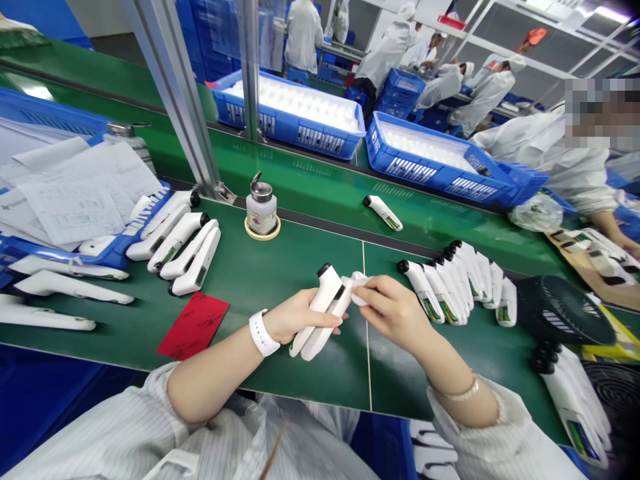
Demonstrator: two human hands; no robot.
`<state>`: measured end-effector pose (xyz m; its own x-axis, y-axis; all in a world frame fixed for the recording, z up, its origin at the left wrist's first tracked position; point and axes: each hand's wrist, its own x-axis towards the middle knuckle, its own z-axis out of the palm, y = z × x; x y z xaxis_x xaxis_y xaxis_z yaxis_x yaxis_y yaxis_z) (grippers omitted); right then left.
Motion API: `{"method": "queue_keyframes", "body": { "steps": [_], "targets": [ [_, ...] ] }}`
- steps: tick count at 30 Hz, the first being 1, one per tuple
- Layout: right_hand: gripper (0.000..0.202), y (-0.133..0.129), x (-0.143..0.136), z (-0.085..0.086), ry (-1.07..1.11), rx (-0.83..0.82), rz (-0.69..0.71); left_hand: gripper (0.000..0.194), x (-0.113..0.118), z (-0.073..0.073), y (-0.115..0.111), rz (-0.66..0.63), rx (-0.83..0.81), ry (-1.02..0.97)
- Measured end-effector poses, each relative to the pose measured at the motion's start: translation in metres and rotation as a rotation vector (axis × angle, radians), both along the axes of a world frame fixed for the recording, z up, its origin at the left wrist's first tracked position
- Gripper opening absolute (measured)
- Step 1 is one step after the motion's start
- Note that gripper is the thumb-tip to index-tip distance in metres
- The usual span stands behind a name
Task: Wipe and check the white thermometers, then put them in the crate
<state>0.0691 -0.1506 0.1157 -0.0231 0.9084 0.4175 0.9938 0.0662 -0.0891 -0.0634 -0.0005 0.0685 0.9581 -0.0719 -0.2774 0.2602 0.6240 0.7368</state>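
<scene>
Green bench (270, 267) spans my view, a blue bin (315, 137) at twelve o'clock, a black fan (555, 310) near four. Below centre, towards six o'clock, my left hand (300, 317) grips two white handsets (327, 290); at four, my right hand (400, 313) pinches a white wipe (359, 290) by their upper end.
</scene>
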Motion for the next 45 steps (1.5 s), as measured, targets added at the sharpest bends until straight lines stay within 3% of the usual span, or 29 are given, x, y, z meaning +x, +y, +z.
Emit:
{"method": "queue_keyframes", "body": {
  "steps": [3,7,9,14,16,22,24,28,30,34,36,40,45],
  "targets": [
    [0.016,-0.001,0.0,-0.001,0.004,-0.041,0.057,0.035,0.0,0.001,0.0,0.001,-0.001,-0.007],
    [0.019,-0.006,0.01,0.002,-0.048,0.084,-0.172,0.042,-0.001,0.005,0.002,0.006,-0.009,0.01],
    [0.023,-0.009,0.011,0.004,-0.016,0.147,-0.208,0.045,-0.001,0.006,0.003,-0.001,-0.011,0.011],
    [0.029,-0.005,-0.008,-0.001,0.088,0.054,0.109,0.039,0.0,0.004,0.001,0.008,-0.033,-0.024],
    [0.029,-0.003,-0.008,-0.006,0.098,0.043,0.169,0.041,0.0,0.003,0.001,0.0,-0.014,-0.04],
    [0.029,-0.004,0.006,-0.009,0.084,0.217,-0.142,0.048,0.0,0.003,0.002,0.001,-0.002,-0.003],
    [0.032,-0.004,-0.002,-0.009,0.14,0.253,-0.11,0.045,0.0,0.003,0.002,0.006,-0.012,-0.011],
    [0.032,0.003,-0.019,-0.014,0.296,0.176,0.092,0.035,0.0,0.003,0.0,0.03,0.032,-0.045],
    [0.026,0.006,-0.016,-0.015,0.286,0.196,0.017,0.037,0.0,0.003,0.0,0.038,0.063,-0.036],
    [0.016,0.006,-0.002,-0.011,0.27,0.193,-0.265,0.043,0.001,0.001,0.0,0.02,0.033,0.0],
    [0.014,0.006,-0.004,-0.01,0.364,0.15,-0.264,0.042,0.002,0.0,0.0,0.031,0.026,-0.002],
    [0.016,0.009,-0.013,-0.012,0.486,0.099,-0.113,0.037,0.001,-0.001,-0.001,0.056,0.075,-0.016],
    [0.015,0.01,0.0,-0.008,0.404,0.175,-0.322,0.044,0.001,0.002,-0.004,0.012,0.08,-0.001]
  ]
}}
